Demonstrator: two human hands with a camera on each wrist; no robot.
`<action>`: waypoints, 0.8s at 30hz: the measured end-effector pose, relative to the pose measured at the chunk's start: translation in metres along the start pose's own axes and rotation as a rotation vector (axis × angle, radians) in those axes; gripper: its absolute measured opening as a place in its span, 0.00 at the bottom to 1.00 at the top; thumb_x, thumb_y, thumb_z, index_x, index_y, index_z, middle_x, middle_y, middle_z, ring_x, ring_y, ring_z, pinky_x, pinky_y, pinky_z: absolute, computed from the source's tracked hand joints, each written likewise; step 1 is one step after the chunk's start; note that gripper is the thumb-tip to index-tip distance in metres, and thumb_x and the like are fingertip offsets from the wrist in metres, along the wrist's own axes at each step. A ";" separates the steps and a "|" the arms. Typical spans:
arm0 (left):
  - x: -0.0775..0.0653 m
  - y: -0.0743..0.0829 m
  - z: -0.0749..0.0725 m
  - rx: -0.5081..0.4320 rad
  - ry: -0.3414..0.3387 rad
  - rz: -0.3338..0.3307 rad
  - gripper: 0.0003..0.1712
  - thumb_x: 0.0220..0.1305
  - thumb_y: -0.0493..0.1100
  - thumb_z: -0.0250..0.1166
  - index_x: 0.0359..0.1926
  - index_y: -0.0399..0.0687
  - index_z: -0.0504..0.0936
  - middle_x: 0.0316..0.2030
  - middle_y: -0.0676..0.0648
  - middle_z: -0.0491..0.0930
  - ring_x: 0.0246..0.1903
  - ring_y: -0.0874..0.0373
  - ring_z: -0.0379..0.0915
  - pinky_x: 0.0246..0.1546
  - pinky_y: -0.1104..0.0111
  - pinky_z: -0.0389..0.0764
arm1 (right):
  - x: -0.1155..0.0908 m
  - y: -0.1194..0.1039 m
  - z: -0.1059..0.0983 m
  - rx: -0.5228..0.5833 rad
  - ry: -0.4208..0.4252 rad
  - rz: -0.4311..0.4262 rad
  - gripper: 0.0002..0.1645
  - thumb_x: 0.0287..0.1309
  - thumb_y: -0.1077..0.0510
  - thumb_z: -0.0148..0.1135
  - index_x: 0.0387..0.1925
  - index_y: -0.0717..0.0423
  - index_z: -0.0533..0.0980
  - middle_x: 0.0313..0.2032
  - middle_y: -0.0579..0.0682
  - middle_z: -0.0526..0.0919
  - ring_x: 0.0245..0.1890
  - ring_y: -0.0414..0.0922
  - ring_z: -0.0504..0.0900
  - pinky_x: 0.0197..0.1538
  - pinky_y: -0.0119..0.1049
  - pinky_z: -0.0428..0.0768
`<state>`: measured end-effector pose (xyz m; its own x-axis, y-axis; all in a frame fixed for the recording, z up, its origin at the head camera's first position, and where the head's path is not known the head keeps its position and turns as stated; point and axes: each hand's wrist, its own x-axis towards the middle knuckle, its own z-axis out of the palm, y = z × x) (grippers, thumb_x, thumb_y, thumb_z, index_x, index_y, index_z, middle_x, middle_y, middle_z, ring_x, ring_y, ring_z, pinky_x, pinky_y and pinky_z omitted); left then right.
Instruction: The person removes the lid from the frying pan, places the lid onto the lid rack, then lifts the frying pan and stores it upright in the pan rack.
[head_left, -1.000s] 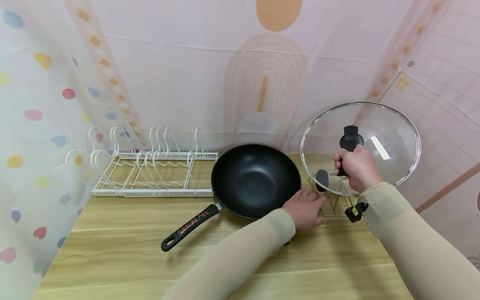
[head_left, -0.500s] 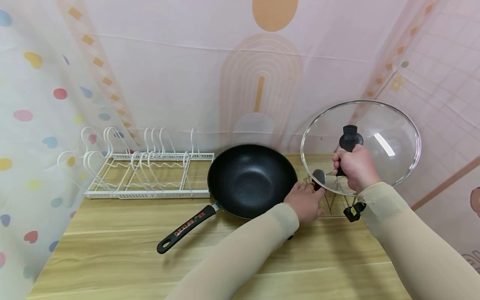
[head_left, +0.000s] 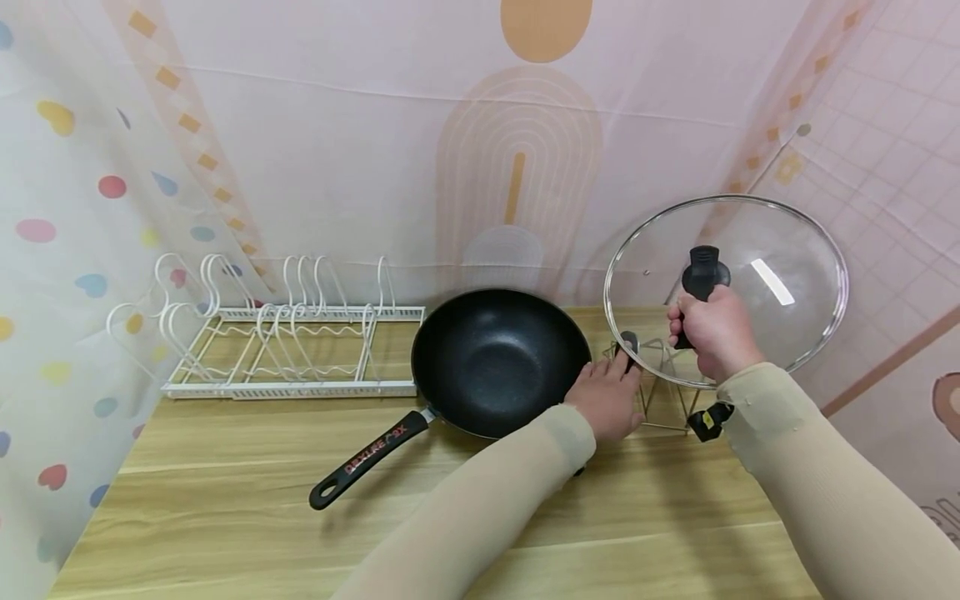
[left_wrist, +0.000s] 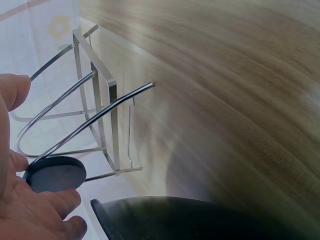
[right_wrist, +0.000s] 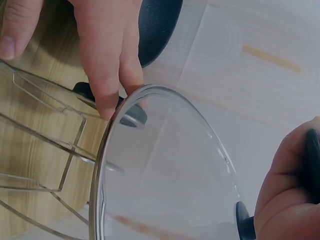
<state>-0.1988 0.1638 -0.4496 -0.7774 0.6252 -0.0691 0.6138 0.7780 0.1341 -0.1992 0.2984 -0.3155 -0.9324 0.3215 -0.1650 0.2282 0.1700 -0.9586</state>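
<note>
My right hand (head_left: 716,329) grips the black knob handle (head_left: 703,262) of a large clear glass lid (head_left: 787,242) with a metal rim, held tilted up at the right. My left hand (head_left: 606,402) reaches beside the wok's right edge to a metal wire rack (left_wrist: 94,60). Its fingers are extended at the rack's round black pad (left_wrist: 57,175), with the thumb well apart. In the right wrist view, the lid's rim (right_wrist: 101,155) stands close by the left fingertips and overlaps the rack's wires. The lid partly covers the rack in the head view.
A black wok (head_left: 498,367) sits mid-table, its handle (head_left: 367,462) pointing toward the front left. Further left stands a white wire dish rack (head_left: 300,387) with upright loops. A patterned curtain (head_left: 360,150) hangs behind the wooden table (head_left: 270,517).
The wire rack's black pad has shifted left and back slightly, with the left hand's fingers at it. The lid, still in the right hand, has risen a little. The head view has panned slightly right.
</note>
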 end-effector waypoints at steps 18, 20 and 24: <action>-0.002 -0.002 -0.001 -0.167 -0.066 -0.024 0.50 0.76 0.63 0.59 0.86 0.63 0.42 0.83 0.48 0.54 0.81 0.54 0.55 0.83 0.57 0.50 | -0.002 -0.003 -0.008 -0.124 0.052 -0.029 0.17 0.81 0.55 0.39 0.61 0.61 0.56 0.26 0.39 0.76 0.23 0.35 0.74 0.30 0.32 0.82; -0.003 -0.002 -0.001 -0.173 -0.070 -0.023 0.50 0.76 0.63 0.59 0.86 0.63 0.42 0.84 0.48 0.54 0.81 0.54 0.56 0.84 0.57 0.50 | -0.002 -0.002 -0.009 -0.151 0.052 -0.028 0.25 0.82 0.54 0.38 0.69 0.65 0.51 0.27 0.40 0.75 0.24 0.36 0.74 0.32 0.32 0.83; -0.003 -0.002 -0.001 -0.155 -0.070 -0.017 0.49 0.77 0.64 0.58 0.86 0.62 0.42 0.84 0.48 0.52 0.80 0.54 0.58 0.84 0.57 0.49 | -0.002 -0.001 -0.010 -0.189 0.054 -0.021 0.36 0.82 0.55 0.36 0.78 0.66 0.37 0.29 0.41 0.74 0.24 0.37 0.74 0.32 0.33 0.82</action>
<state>-0.1976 0.1598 -0.4486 -0.7726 0.6191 -0.1404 0.5680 0.7729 0.2827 -0.1947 0.3068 -0.3124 -0.9223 0.3648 -0.1277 0.2621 0.3473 -0.9004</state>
